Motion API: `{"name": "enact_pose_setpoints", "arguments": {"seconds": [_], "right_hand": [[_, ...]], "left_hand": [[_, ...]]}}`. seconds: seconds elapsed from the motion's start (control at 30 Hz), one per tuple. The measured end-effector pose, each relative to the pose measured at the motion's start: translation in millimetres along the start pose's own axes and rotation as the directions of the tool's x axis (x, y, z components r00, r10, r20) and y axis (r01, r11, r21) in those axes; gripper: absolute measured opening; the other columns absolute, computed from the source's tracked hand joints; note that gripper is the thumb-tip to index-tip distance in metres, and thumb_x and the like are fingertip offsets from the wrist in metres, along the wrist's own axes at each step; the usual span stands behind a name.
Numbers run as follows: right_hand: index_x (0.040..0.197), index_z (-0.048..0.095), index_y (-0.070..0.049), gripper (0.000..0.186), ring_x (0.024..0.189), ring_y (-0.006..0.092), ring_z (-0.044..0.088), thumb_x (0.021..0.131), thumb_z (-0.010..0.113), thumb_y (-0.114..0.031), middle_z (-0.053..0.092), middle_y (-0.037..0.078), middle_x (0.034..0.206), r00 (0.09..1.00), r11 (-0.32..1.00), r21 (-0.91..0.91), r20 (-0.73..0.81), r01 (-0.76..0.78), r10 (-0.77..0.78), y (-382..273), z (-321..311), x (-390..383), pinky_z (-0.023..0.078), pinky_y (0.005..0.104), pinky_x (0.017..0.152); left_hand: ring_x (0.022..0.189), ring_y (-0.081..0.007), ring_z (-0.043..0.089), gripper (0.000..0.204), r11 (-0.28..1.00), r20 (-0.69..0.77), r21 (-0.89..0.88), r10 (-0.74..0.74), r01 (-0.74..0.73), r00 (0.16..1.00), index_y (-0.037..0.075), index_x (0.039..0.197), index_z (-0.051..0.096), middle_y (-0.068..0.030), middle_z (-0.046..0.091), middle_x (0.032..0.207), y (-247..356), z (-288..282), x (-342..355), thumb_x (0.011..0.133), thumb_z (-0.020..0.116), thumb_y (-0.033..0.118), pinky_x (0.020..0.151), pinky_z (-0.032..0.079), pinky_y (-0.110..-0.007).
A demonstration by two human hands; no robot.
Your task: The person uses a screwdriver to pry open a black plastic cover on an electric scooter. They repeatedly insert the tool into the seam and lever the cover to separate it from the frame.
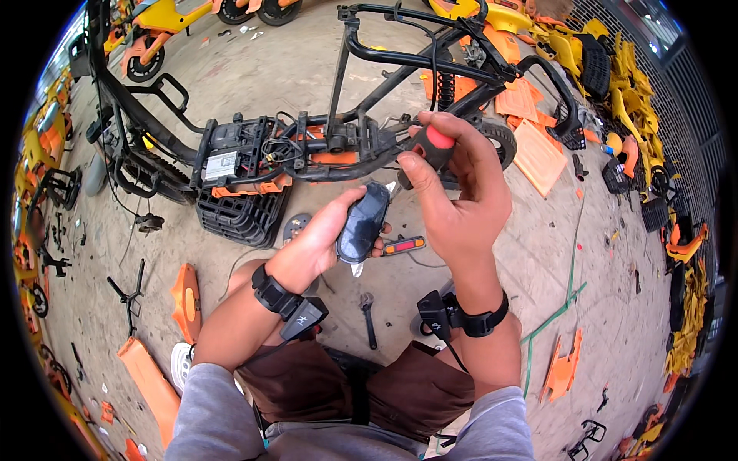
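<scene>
My left hand (317,232) is closed round a glossy black oval unit (364,221), like a small display or lamp housing, with pale tabs sticking out at both ends. Up and to the right of it, my right hand (473,192) grips a screwdriver (435,146) by its red and black handle, with fingers and thumb round it. The screwdriver's shaft is mostly hidden, and I cannot tell whether its tip touches the unit. Just beyond both hands stands a stripped black scooter frame (369,104). On the floor close by lie an orange and red light (404,245) and an adjustable wrench (369,321).
A black crate-like part (240,217) sits under the frame. Orange panels (150,384) lie at left, with an orange bracket (562,366) and green strap (555,313) at right. Yellow body parts (634,100) are heaped along the right wall. Yellow and orange scooters (146,38) stand far left.
</scene>
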State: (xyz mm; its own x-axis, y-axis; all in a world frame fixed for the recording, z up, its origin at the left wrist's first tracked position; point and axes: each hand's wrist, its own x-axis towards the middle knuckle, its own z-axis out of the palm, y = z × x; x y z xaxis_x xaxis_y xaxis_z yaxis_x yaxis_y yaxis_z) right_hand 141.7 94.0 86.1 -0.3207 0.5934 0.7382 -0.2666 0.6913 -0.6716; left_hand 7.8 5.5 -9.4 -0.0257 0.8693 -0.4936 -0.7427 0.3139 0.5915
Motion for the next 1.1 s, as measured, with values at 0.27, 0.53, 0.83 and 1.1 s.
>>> {"name": "enact_pose_setpoints", "arguments": {"seconds": [0.27, 0.53, 0.83, 1.1], "right_hand": [[0.124, 0.057, 0.002, 0.033, 0.098, 0.0176, 0.063, 0.093, 0.061, -0.006, 0.063, 0.014, 0.119, 0.998, 0.994, -0.109, 0.065, 0.020, -0.013, 6.0, -14.2, 5.2, 0.053, 0.0292, 0.082], [0.120, 0.061, 0.001, 0.033, 0.095, 0.0236, 0.064, 0.087, 0.063, 0.000, 0.065, 0.016, 0.109, 0.999, 0.988, -0.153, 0.034, 0.008, -0.003, 4.6, -16.8, 8.5, 0.051, 0.0328, 0.085], [0.122, 0.063, -0.001, 0.035, 0.094, 0.0150, 0.062, 0.089, 0.068, -0.009, 0.067, 0.010, 0.112, 0.994, 0.990, -0.139, 0.106, 0.026, -0.011, 5.0, -18.3, 11.0, 0.052, 0.0276, 0.079], [0.120, 0.065, -0.002, 0.036, 0.085, 0.0098, 0.062, 0.086, 0.073, -0.011, 0.069, 0.006, 0.101, 0.999, 0.976, -0.216, 0.024, -0.034, 0.040, 3.2, -16.3, 9.0, 0.051, 0.0256, 0.076]], "left_hand": [[0.063, -0.0300, 0.064, 0.043, 0.999, -0.028, -0.032, -0.014, 0.013, 1.000, 0.003, 0.112, 0.052, -0.0189, 0.065, 0.089, 0.3, -1.9, 1.8, 0.101, 0.037, 0.042, 0.060, 0.058, -0.042], [0.063, -0.0297, 0.065, 0.042, 1.000, -0.010, -0.014, -0.001, 0.001, 1.000, 0.003, 0.113, 0.051, -0.0194, 0.066, 0.089, 0.2, -3.0, 5.0, 0.102, 0.037, 0.041, 0.059, 0.058, -0.042], [0.062, -0.0284, 0.064, 0.042, 1.000, -0.052, -0.016, 0.001, -0.002, 0.999, 0.002, 0.112, 0.052, -0.0185, 0.066, 0.086, 0.6, 2.9, 1.4, 0.102, 0.037, 0.040, 0.057, 0.057, -0.040], [0.061, -0.0274, 0.064, 0.042, 1.000, -0.041, 0.004, -0.007, 0.008, 0.999, 0.001, 0.109, 0.054, -0.0177, 0.066, 0.085, -0.9, 3.2, 1.9, 0.102, 0.036, 0.039, 0.056, 0.057, -0.039]]}}
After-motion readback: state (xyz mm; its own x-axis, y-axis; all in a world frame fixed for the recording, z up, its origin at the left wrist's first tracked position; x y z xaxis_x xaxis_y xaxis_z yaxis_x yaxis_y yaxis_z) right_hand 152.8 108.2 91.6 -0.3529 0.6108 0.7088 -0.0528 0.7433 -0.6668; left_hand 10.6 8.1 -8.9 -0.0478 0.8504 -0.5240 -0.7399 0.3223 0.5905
